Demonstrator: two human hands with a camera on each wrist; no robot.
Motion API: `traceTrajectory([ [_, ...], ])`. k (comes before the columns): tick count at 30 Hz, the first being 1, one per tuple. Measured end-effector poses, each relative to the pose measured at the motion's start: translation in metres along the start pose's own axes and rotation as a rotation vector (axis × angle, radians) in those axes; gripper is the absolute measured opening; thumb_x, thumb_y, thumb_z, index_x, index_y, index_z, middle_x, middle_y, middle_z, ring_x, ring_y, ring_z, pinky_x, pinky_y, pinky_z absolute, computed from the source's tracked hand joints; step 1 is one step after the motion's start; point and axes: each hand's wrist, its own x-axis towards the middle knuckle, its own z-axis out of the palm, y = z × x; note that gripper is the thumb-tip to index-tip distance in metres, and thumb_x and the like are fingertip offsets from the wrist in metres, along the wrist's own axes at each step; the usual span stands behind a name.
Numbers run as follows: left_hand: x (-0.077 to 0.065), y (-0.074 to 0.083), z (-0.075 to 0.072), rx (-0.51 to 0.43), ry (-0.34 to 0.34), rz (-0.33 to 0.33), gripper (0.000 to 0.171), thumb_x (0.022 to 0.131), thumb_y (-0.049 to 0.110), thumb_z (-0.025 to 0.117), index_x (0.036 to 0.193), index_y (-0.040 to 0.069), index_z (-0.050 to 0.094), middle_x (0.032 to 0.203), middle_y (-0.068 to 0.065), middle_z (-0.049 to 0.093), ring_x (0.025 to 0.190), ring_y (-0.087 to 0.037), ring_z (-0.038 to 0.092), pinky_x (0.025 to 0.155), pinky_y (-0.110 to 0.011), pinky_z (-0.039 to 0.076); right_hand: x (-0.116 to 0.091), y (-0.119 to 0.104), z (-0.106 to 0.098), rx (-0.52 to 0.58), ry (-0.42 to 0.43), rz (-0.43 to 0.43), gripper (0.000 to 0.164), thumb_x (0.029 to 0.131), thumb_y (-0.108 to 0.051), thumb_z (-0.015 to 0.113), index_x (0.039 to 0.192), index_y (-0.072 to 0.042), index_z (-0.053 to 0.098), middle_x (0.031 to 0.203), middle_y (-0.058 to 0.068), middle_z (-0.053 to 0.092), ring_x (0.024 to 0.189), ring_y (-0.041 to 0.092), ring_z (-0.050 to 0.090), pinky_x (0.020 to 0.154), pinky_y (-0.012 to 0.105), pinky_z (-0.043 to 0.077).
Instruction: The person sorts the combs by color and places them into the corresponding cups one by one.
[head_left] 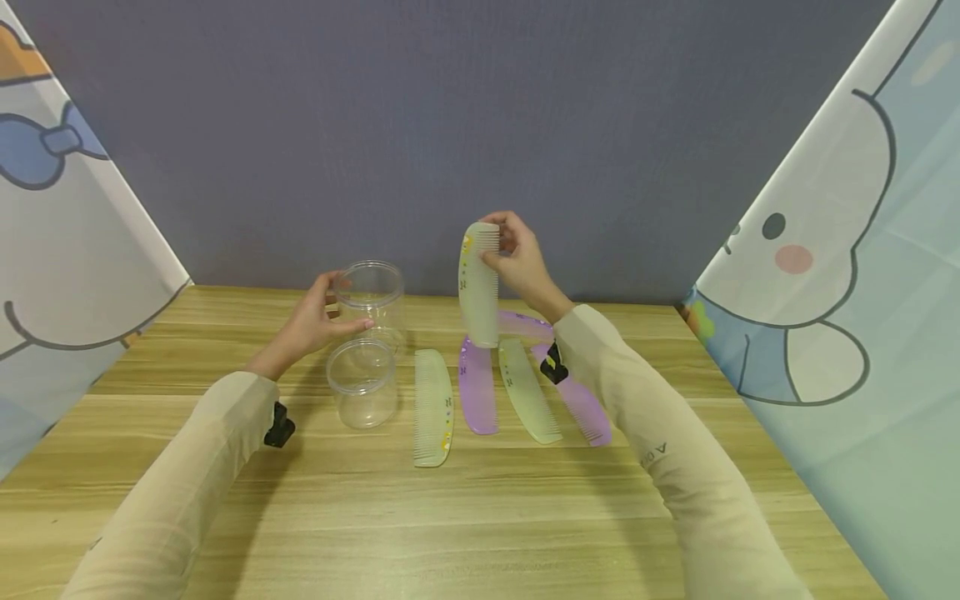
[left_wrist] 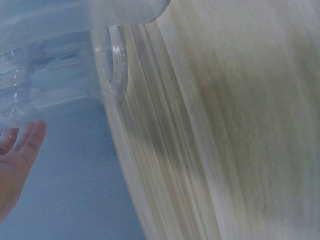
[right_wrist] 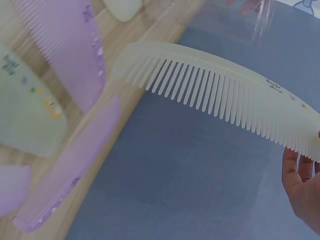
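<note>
My right hand (head_left: 521,262) pinches a pale green comb (head_left: 477,287) near its upper end, above the table in the head view. The comb hangs nearly upright, its teeth toward the hand, with small yellow flower prints along its back. In the right wrist view the same comb (right_wrist: 220,82) stretches across, fingertips at its toothed edge. My left hand (head_left: 311,321) holds the rear clear plastic jar (head_left: 386,312) from its left side, thumb across the front and fingers behind. The left wrist view shows its fingers (left_wrist: 32,142) against the jar wall. A shorter clear jar (head_left: 363,396) stands just in front.
On the wooden table (head_left: 420,533) lie a green comb (head_left: 433,408), a purple comb (head_left: 478,387), another green comb (head_left: 528,392) and a purple comb (head_left: 585,404) partly under the right sleeve. One more purple comb (head_left: 521,324) lies crosswise behind them. A grey panel (head_left: 465,125) rises behind the table.
</note>
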Motion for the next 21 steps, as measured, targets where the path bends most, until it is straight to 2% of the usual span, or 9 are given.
traceTrajectory([
  [5, 0.002, -0.006, 0.001, 0.008, 0.004, 0.004, 0.098, 0.071, 0.026, 0.079, 0.141, -0.001, 0.016, 0.137, -0.024, 0.033, 0.123, -0.048, 0.037, 0.099, -0.054, 0.041, -0.002, -0.029, 0.009, 0.04, 0.002, -0.008, 0.036, 0.08, 0.013, 0.053, 0.115, 0.005, 0.047, 0.112, 0.024, 0.057, 0.094, 0.03, 0.057, 0.078, 0.033, 0.051],
  [13, 0.003, -0.008, 0.001, 0.0, -0.002, 0.022, 0.097, 0.072, 0.022, 0.078, 0.142, 0.0, 0.014, 0.137, -0.027, 0.03, 0.122, -0.051, 0.035, 0.098, -0.058, 0.04, 0.009, -0.041, 0.023, 0.117, 0.064, -0.047, 0.036, 0.079, 0.015, 0.054, 0.114, 0.006, 0.048, 0.109, 0.024, 0.057, 0.09, 0.028, 0.057, 0.072, 0.028, 0.05],
  [21, 0.003, -0.009, 0.001, 0.009, -0.001, 0.014, 0.097, 0.072, 0.027, 0.078, 0.141, -0.001, 0.016, 0.136, -0.025, 0.031, 0.123, -0.049, 0.035, 0.1, -0.055, 0.04, 0.018, -0.052, 0.031, 0.156, 0.129, -0.098, 0.035, 0.081, 0.014, 0.053, 0.114, 0.004, 0.047, 0.111, 0.022, 0.058, 0.093, 0.026, 0.058, 0.072, 0.027, 0.05],
])
